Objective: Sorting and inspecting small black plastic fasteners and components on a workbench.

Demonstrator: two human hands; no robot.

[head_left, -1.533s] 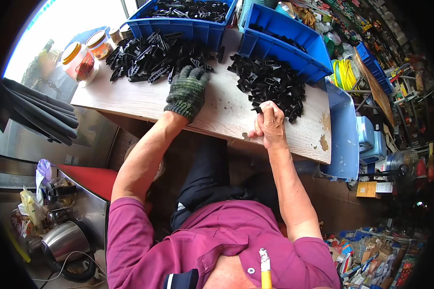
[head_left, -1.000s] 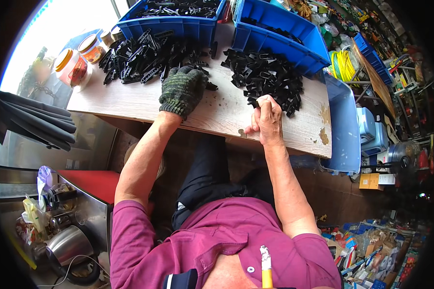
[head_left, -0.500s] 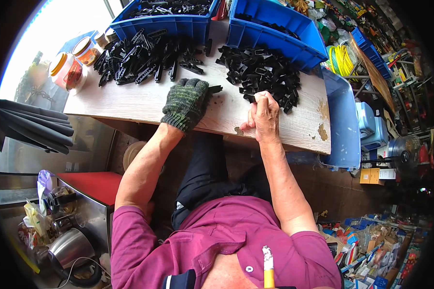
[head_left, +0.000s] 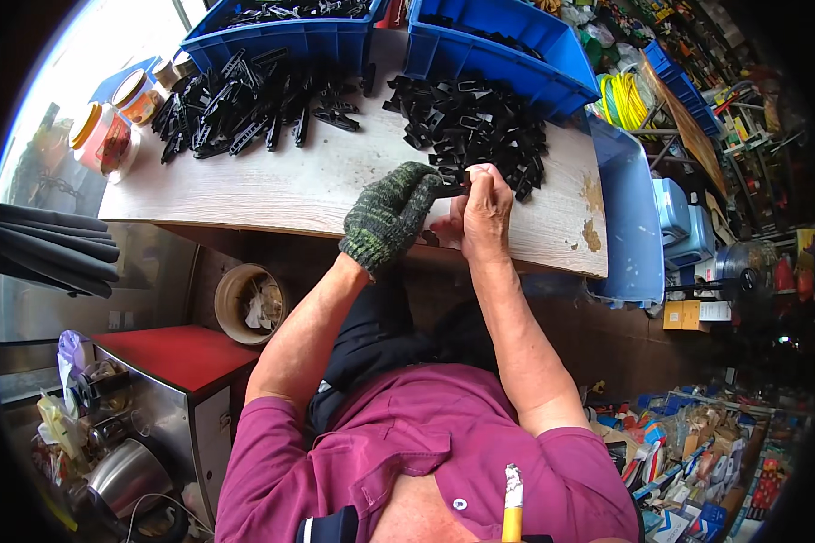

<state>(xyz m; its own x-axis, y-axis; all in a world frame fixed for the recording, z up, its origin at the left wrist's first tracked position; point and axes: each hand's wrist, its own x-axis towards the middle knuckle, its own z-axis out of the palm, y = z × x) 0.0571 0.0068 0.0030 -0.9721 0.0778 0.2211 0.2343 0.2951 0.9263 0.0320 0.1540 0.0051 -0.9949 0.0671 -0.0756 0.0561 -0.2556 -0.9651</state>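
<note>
My left hand [head_left: 385,215], in a dark green knitted glove, is closed on a narrow black plastic piece [head_left: 447,191] whose end sticks out toward the right. Bare and closed, my right hand [head_left: 487,213] meets that end with thumb and fingers; a small black plastic part is pinched there, mostly hidden. Both hands are over the table's near edge. Beyond them lies a heap of short black plastic parts [head_left: 471,127]. Farther left is a heap of long, slotted black plastic pieces [head_left: 235,104].
Two blue bins [head_left: 285,52] with black parts stand at the table's [head_left: 244,195] far side. Jars [head_left: 100,140] sit at its left end. A pale blue tub [head_left: 629,217] adjoins the right edge. Below left are a round bin [head_left: 237,303] and a red-topped cabinet [head_left: 177,353].
My left hand has moved right with the black plastic piece, bringing it against my right hand. My hands were apart before. The view has shifted slightly.
</note>
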